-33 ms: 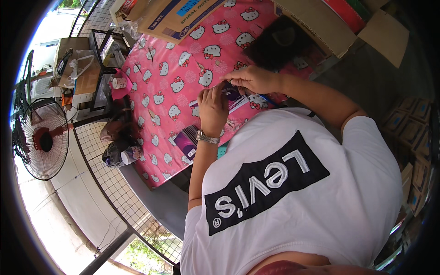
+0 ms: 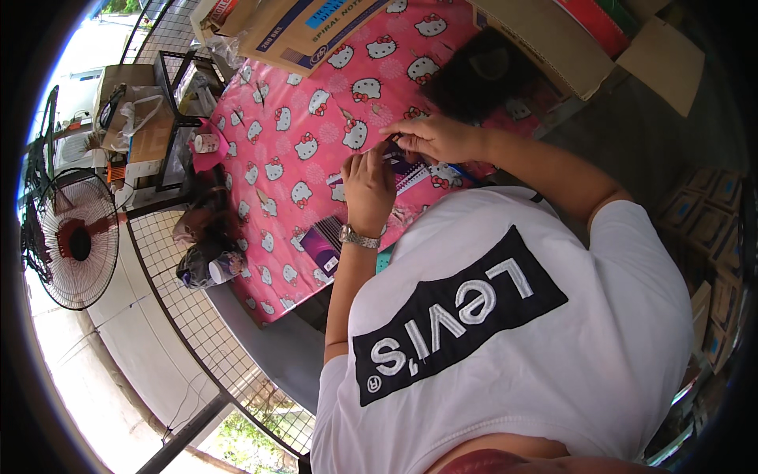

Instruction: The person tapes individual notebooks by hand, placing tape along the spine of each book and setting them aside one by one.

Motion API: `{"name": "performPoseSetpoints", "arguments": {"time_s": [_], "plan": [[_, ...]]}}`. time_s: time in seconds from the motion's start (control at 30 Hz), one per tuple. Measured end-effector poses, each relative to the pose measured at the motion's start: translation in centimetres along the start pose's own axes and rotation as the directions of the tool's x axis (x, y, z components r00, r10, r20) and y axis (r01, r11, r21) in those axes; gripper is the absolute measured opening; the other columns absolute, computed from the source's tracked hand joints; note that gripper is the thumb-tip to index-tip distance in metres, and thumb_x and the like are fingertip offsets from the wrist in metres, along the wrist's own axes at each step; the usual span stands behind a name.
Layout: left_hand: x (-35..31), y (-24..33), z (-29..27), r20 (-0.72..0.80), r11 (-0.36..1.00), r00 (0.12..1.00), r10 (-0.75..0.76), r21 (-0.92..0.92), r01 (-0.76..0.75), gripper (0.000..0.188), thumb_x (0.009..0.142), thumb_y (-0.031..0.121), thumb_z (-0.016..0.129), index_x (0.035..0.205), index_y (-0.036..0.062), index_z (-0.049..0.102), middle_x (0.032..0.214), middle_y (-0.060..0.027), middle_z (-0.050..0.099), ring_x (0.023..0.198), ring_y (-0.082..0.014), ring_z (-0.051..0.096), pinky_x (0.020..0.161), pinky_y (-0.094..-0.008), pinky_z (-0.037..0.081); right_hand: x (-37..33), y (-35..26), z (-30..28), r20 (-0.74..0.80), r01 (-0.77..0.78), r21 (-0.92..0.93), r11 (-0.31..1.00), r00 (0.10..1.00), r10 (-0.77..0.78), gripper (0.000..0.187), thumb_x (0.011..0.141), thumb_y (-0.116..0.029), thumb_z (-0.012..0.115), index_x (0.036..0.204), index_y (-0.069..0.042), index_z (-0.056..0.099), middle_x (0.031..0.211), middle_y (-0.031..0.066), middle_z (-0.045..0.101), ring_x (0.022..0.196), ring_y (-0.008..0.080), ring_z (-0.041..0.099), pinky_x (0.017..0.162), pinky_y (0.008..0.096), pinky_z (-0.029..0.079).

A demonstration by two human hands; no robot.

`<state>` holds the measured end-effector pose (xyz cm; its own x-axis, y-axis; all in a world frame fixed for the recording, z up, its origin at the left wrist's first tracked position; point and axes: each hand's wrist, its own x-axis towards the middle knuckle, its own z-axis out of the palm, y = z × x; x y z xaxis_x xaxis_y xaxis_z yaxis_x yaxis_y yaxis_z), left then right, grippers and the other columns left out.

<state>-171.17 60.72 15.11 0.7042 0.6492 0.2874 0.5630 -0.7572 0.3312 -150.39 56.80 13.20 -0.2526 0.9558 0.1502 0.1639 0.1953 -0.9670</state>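
My left hand (image 2: 369, 188), a metal watch on its wrist, curls its fingers over the left side of a purple spiral notebook (image 2: 403, 164) on the table. At the notebook's far edge my right hand (image 2: 442, 139) has its thumb and fingers drawn together. Whatever small thing those fingertips hold is too dark and tiny to make out. The white coil edge of the notebook faces me. Left of my left wrist lies a second purple notebook (image 2: 322, 248), partly hidden by the forearm.
A pink patterned cloth covers the table (image 2: 276, 205). Cardboard boxes stand at its far side, one a spiral notebook carton (image 2: 316, 35). A black furry-looking item (image 2: 478, 75) lies at far right. To the left are a pink cup (image 2: 207, 144) and a standing fan (image 2: 77, 239).
Both hands have shifted very slightly at the notebook, the right fingertips a little. Everything else stays where it was.
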Motion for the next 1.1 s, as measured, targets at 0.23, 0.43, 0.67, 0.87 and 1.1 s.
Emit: {"name": "performPoseSetpoints", "arguments": {"time_s": [0.23,0.43,0.67,0.87,1.1], "plan": [[-0.4,0.0,-0.1,0.011,0.991,0.997,0.083,0.108,-0.083,0.037,0.078,-0.001,0.058,0.114,0.0066,0.056,0.099,-0.0107,0.065,0.095,-0.0314,0.060,0.095,-0.0450,0.041,-0.2,-3.4,1.0,0.040,-0.154,-0.460,0.875,0.980,0.194,0.030,0.086,-0.008,0.067,0.111,-0.006,0.051,0.101,0.0099,0.061,0.088,0.0310,0.067,0.069,0.0431,0.054],[-0.9,-0.8,0.1,0.098,0.994,0.995,0.025,0.100,-0.035,0.040,0.077,0.000,0.060,0.115,0.0122,0.057,0.108,-0.0093,0.063,0.110,-0.0307,0.057,0.104,-0.0586,0.033,0.4,-1.8,0.7,-0.139,-0.204,-0.204,0.957,0.974,0.178,0.035,0.094,-0.028,0.061,0.120,-0.005,0.052,0.110,0.0184,0.065,0.088,0.0350,0.068,0.075,0.0441,0.054],[-1.8,0.4,0.4,-0.061,0.913,0.988,-0.144,0.376,0.156,0.040,0.080,0.002,0.060,0.119,0.0128,0.059,0.122,-0.0078,0.059,0.124,-0.0338,0.047,0.101,-0.0599,0.033,-3.4,14.6,-12.3,-0.667,-0.672,-0.733,0.108,0.740,0.084,0.052,0.084,-0.044,0.071,0.121,-0.010,0.061,0.134,0.0175,0.054,0.122,0.0378,0.051,0.099,0.0492,0.044],[-2.0,-0.9,-0.8,0.036,0.991,0.993,-0.113,0.071,0.110,0.031,0.080,0.014,0.069,0.110,0.0103,0.063,0.110,-0.0093,0.061,0.107,-0.0322,0.052,0.093,-0.0472,0.040,1.1,3.1,-7.1,0.000,-0.246,0.154,0.957,0.969,0.249,0.055,0.085,-0.040,0.070,0.128,-0.006,0.061,0.115,0.0134,0.066,0.110,0.0214,0.059,0.096,0.0296,0.043],[-1.2,-0.7,-0.7,-0.001,0.999,0.999,-0.049,-0.015,0.049,0.029,0.075,0.022,0.075,0.101,0.0127,0.065,0.102,-0.0051,0.060,0.101,-0.0284,0.053,0.086,-0.0443,0.038,2.4,1.9,-4.0,0.445,-0.396,0.414,0.820,0.873,0.198,0.051,0.084,-0.030,0.068,0.123,0.003,0.063,0.123,0.0107,0.059,0.110,0.0185,0.056,0.095,0.0342,0.045]]}}
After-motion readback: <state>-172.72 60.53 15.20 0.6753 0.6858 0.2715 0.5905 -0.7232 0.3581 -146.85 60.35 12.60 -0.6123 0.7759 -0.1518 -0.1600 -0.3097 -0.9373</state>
